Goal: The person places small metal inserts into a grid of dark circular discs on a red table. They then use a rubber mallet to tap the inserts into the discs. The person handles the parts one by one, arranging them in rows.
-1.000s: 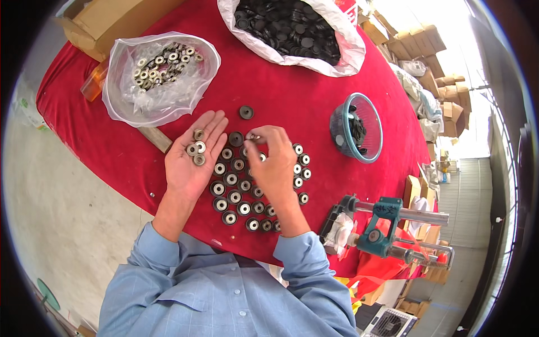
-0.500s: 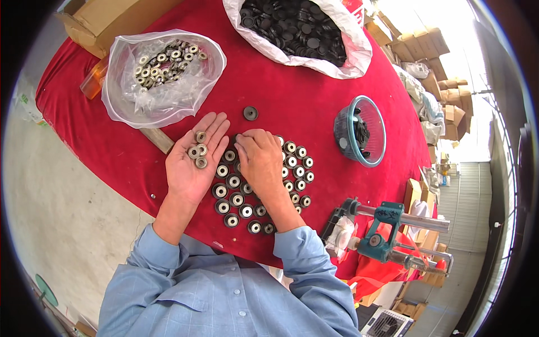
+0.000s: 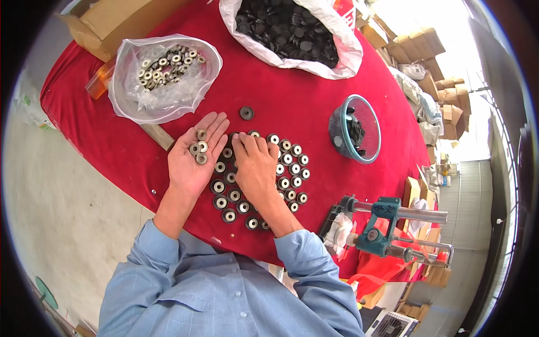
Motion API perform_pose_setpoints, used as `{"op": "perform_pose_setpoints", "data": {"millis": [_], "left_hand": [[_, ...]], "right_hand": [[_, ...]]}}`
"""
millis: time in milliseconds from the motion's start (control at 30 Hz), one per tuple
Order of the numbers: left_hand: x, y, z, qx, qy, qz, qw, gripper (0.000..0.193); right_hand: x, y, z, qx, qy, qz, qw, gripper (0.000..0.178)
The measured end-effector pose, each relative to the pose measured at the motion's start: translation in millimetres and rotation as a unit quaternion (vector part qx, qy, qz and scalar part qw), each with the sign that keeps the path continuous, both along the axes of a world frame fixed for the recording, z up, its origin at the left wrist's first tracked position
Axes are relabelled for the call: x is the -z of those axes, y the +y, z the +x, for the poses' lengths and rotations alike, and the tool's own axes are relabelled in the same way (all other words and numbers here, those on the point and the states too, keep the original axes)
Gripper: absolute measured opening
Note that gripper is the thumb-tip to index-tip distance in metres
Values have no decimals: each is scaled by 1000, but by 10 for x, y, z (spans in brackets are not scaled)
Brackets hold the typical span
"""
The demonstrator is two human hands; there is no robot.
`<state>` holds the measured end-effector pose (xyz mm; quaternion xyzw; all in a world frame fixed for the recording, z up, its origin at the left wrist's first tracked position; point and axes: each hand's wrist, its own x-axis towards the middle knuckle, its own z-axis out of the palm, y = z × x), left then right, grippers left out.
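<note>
My left hand (image 3: 190, 160) lies palm up with its fingers stretched out, and several small metal ball bearings (image 3: 201, 159) rest on it. Beside it, my right hand (image 3: 257, 168) reaches down over a cluster of black wheels (image 3: 218, 186), most with a silvery bearing in the middle. Its fingers are bent, tips down at the far left edge of the cluster. What lies under those fingertips is hidden. One black wheel (image 3: 247, 113) without a bright bearing sits apart, just beyond the right hand.
A clear plastic bag of bearings (image 3: 120, 84) stands at the far left, near a cardboard box (image 3: 104, 33). A white sack (image 3: 351, 53) of black wheels is at the back. A bluish tub (image 3: 338, 132) and a green hand press (image 3: 375, 238) stand to the right on the red cloth (image 3: 292, 101).
My right hand has shifted slightly and its fingers are a little more spread; a wheel with a bearing now shows just beyond them. The left hand still holds its bearings. The view has shifted slightly.
</note>
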<state>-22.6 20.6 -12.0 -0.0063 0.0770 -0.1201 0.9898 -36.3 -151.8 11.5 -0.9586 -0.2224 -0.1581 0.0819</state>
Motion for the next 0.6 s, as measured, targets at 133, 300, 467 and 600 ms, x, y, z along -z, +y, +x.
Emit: {"op": "perform_pose_setpoints", "data": {"millis": [133,300,467,600], "left_hand": [[17,-11,20,20,-21,10,1000,60],[178,1,55,61,-135,-48,988,56],[21,-78,-9,60,-16,54,997,57],[-2,-46,-11,83,-67,41,993,60]], "right_hand": [[-33,-138,51,0,29,65,997,48],[-412,93,197,-86,-18,208,974,43],[-308,228,223,-151,-11,189,970,39],[-214,133,237,-144,10,212,967,32]]}}
